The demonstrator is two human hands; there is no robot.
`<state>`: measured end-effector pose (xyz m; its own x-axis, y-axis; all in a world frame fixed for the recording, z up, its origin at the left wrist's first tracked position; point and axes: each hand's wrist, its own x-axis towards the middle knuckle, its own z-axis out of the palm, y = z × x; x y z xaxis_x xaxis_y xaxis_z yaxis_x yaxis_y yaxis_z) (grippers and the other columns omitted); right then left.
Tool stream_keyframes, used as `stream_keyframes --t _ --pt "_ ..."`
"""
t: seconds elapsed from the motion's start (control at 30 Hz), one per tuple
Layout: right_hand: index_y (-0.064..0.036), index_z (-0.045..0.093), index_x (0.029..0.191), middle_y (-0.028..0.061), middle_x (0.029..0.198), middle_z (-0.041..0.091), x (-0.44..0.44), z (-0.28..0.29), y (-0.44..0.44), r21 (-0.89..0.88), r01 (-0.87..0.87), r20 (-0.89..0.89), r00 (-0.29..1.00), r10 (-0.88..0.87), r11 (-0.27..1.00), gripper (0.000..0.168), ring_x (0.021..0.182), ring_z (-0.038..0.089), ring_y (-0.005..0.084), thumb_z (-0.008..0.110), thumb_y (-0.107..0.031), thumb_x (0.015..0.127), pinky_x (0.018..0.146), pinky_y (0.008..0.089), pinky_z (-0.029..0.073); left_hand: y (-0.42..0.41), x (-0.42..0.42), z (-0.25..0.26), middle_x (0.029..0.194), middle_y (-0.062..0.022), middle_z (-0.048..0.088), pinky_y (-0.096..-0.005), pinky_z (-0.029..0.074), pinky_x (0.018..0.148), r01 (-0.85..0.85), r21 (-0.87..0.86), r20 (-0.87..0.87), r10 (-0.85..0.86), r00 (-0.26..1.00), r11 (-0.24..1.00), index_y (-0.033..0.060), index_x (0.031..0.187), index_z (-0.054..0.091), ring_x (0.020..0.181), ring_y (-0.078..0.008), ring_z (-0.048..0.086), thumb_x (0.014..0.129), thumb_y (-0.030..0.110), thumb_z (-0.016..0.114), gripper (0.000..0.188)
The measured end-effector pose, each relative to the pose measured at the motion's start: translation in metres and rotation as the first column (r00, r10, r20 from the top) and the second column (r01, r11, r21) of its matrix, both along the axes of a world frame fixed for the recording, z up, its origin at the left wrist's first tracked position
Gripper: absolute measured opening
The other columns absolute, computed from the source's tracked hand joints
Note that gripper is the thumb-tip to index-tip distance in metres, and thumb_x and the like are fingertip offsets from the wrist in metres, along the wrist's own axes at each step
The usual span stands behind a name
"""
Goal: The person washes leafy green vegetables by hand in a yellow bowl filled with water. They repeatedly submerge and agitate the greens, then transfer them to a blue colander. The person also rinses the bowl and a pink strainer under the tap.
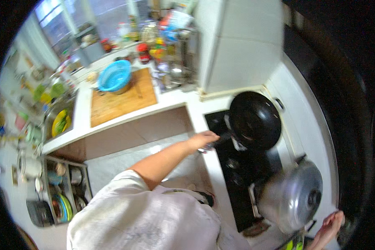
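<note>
My left hand [206,139] is closed at the end of the dark handle of a black wok [254,120], at the near edge of the stove. A small shiny item [205,149] peeks out below that hand, too blurred to name. The wok sits on the back-left part of a black glass gas stove [237,175]; its inside looks dark. At the lower right, my right hand [330,222] is raised beside a large lidded metal pot [292,197], fingers curled. Whether it holds anything is too blurred to tell.
On the white counter lies a wooden cutting board [125,106] with a blue plastic basket [115,76] on it. Leafy greens lie in a yellow basin [57,125] in the sink. Bottles and jars [143,53] crowd the window side. A dish rack [65,190] stands lower left.
</note>
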<state>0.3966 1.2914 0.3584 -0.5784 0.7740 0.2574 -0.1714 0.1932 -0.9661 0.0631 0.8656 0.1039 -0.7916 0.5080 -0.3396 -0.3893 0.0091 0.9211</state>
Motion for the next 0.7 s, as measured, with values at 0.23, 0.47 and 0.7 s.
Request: stream_keyframes --t 0.23,0.47,0.7 --pt "-0.002 0.053 0.072 0.0069 0.07 0.055 -0.105 -0.005 -0.196 0.582 -0.315 0.389 0.917 0.084 0.75 0.014 0.068 0.052 0.017 0.045 0.008 0.068 0.067 0.0263 0.042 -0.158 0.042 -0.011 0.07 -0.0001 0.055 -0.0238 0.044 0.055 -0.195 -0.161 -0.156 0.17 0.973 0.967 0.0057 0.09 0.055 0.059 -0.0089 0.052 0.086 0.018 0.055 0.013" --pt "-0.002 0.054 0.076 0.0053 0.066 0.053 -0.218 -0.083 -0.367 0.398 -0.797 0.564 0.603 0.564 0.454 0.014 0.06 0.049 0.014 0.042 0.005 0.075 0.057 0.0256 0.041 -0.413 0.166 -0.065 0.085 -0.0019 0.059 -0.029 0.045 0.064 -0.601 -0.399 -0.047 0.639 0.768 0.693 0.0093 0.101 0.057 0.078 -0.0115 0.055 0.083 0.016 0.058 0.02" --pt "0.002 0.053 0.07 0.0098 0.061 0.053 -0.279 -0.129 -0.597 0.558 -0.83 0.606 0.407 0.683 0.0 0.015 0.057 0.053 0.0164 0.041 0.01 0.068 0.053 0.0267 0.042 -0.574 0.289 -0.066 0.078 -0.004 0.059 -0.0279 0.047 0.058 -0.781 -0.419 0.168 0.885 0.433 0.462 0.0074 0.08 0.058 0.066 -0.0115 0.054 0.082 0.018 0.059 0.011"
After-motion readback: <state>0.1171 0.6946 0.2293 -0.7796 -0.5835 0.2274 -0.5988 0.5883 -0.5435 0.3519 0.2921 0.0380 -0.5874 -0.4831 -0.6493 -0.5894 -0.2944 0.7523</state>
